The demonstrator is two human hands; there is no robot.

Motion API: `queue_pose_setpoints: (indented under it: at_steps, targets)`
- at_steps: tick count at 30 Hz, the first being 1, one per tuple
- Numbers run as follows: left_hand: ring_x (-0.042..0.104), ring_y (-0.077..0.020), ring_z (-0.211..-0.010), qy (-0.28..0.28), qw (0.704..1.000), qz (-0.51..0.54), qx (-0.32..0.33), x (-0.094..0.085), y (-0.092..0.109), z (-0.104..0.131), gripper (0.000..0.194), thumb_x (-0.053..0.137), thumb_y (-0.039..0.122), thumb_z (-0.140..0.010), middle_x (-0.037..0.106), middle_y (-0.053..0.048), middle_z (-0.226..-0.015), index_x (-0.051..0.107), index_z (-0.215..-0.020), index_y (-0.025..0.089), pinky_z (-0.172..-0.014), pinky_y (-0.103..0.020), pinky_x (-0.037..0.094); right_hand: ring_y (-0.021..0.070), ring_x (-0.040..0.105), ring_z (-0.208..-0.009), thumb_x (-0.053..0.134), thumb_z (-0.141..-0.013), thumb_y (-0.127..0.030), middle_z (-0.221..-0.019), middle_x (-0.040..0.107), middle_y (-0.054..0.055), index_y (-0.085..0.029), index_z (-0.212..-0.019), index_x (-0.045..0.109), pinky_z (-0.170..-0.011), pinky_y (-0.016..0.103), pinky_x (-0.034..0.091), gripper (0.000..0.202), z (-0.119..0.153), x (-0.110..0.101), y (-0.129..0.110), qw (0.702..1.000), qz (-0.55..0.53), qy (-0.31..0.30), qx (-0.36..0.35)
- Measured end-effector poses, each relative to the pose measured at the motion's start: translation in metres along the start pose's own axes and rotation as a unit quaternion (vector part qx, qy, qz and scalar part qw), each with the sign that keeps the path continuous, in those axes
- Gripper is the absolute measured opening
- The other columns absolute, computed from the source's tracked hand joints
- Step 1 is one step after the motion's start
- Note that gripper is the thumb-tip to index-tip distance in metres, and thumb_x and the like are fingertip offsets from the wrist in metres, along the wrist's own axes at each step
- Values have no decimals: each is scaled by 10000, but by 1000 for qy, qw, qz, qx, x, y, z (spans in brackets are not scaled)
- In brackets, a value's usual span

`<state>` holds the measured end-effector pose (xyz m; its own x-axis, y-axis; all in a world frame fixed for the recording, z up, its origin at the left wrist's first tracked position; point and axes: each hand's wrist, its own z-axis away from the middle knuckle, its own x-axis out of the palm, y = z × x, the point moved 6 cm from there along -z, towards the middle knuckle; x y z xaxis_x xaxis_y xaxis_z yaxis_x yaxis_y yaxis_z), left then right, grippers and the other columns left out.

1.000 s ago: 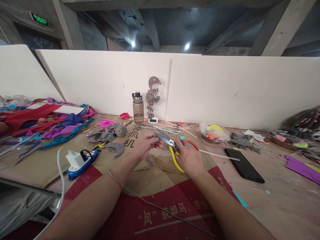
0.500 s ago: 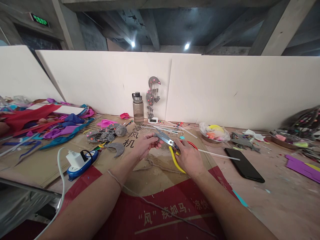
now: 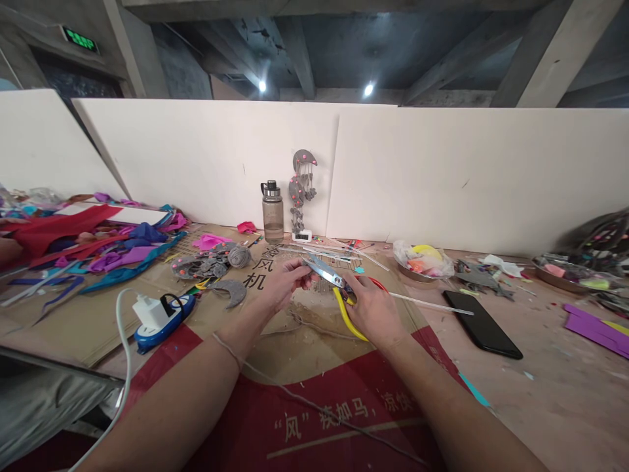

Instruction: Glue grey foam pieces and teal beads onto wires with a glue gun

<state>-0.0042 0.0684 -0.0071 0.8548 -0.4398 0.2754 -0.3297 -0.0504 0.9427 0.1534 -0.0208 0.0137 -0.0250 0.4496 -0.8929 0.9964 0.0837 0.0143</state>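
My right hand [image 3: 376,305] grips a pair of scissors [image 3: 328,273] with red and yellow handles, its blades pointing left. At the blade tips, my left hand [image 3: 291,283] is closed in a pinch. What it pinches is too small to make out. A grey strand of yarn [image 3: 289,394] crosses my left wrist and runs over the red-printed cardboard [image 3: 314,367] below. A thin translucent stick [image 3: 432,303] extends from beside my right hand to above the phone; I cannot tell whether the hand holds it. A grey crescent [image 3: 232,293] lies left of my left hand.
Behind my hands stand a water bottle [image 3: 273,215] and a grey hanging ornament [image 3: 301,187] against the white boards [image 3: 221,157]. A phone [image 3: 484,324] lies at right, near a bowl [image 3: 421,272]. At left are a blue power strip [image 3: 160,328] and coloured cloth scraps [image 3: 122,252].
The scissors have tilted slightly between my hands, their blades looking nearer together. Both hands stay almost in place; the view has shifted very slightly.
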Motion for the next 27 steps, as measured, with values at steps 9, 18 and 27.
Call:
queue_pose_setpoints:
  at_steps: [9, 18, 27]
  targets:
    - [498, -79, -531, -11, 999, -34, 22, -4, 3, -2, 181, 712, 315, -723, 670, -36, -685, 662, -733, 141, -536, -222, 369, 165, 608, -818, 515, -889, -303, -1062, 625, 47, -277, -1224, 526, -632, 261, 343, 337, -1, 1, 1, 999, -31, -9, -4]
    - [477, -89, -547, -30, 995, -94, 27, 1, 2, 0, 163, 679, 303, -742, 640, -32, -661, 701, -738, 142, -544, -234, 362, 192, 568, -952, 562, -836, -254, -1107, 561, 70, -262, -1265, 489, -758, 268, 393, 436, 1, 2, -1, 999, -51, -14, -11]
    - [476, -93, -549, -39, 993, -107, 17, 4, 3, 2, 158, 656, 293, -753, 639, -35, -672, 701, -773, 143, -545, -236, 355, 188, 591, -912, 553, -852, -275, -1081, 581, 62, -266, -1244, 500, -721, 267, 386, 396, 1, 3, -1, 999, -40, -19, -6]
